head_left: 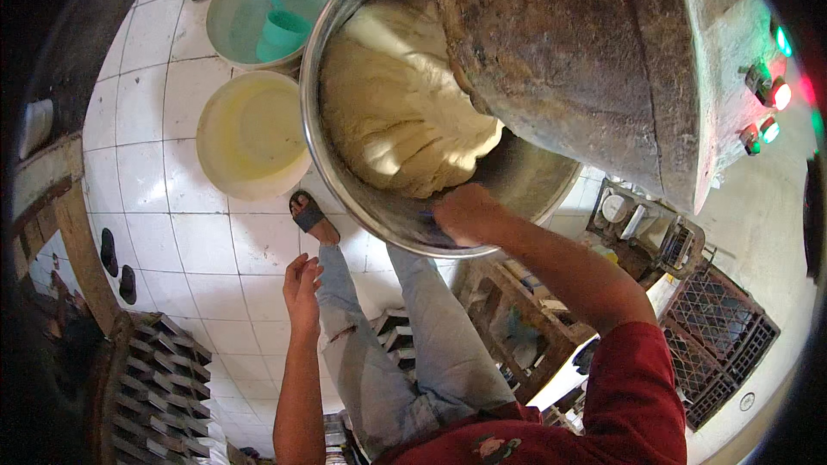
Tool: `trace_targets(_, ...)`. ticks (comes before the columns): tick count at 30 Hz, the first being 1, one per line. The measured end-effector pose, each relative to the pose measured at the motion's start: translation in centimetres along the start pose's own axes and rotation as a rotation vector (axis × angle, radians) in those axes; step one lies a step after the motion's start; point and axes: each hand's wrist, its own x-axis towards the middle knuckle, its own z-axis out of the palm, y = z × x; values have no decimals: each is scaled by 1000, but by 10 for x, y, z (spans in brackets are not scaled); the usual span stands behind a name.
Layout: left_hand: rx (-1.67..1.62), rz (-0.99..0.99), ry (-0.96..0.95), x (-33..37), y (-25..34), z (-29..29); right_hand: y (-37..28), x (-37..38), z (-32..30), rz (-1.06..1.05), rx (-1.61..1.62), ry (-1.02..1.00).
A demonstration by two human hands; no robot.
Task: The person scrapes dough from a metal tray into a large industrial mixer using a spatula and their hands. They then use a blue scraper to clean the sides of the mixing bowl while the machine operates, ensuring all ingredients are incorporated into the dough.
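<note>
A big round steel bowl (312,120) holds a large mass of pale yellow dough (405,112). My right hand (469,213) reaches over the near rim into the bowl, just below the dough. Its fingers are curled, and a bit of dark blue shows beside them; what they grip is mostly hidden. Over the right part of the bowl hangs the worn brown body of a machine (568,43), which covers some of the dough. My left hand (303,288) hangs in the air left of my legs, its fingers loosely bent and apart, with nothing in it.
Left of the bowl stand a yellowish tub (207,142) and a whitish tub (215,21) with a green dipper (284,30). Lit buttons (780,95) sit on the machine's right side. At right lies a dark crate (719,336); stacked metal pans (159,387) stand at lower left.
</note>
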Motion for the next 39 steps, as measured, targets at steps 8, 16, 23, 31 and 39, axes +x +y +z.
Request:
trace_targets(8, -24, 22, 0, 1, -6, -2, 6, -9, -23, -61, 67, -16)
trace_targets(16, -50, 79, -31, -6, 1, 5, 9, 9, -26, -157, 24, -148)
trace_targets(23, -59, 34, -62, -15, 4, 21, 66, 19, 30, 25, 96, -5)
trace_targets(31, -100, 40, -65, -16, 5, 12, 66, 6, 34, 125, -18, 140)
trace_targets(39, -36, -9, -42, -12, -1, 3, 61, 2, 49, 76, -10, 96)
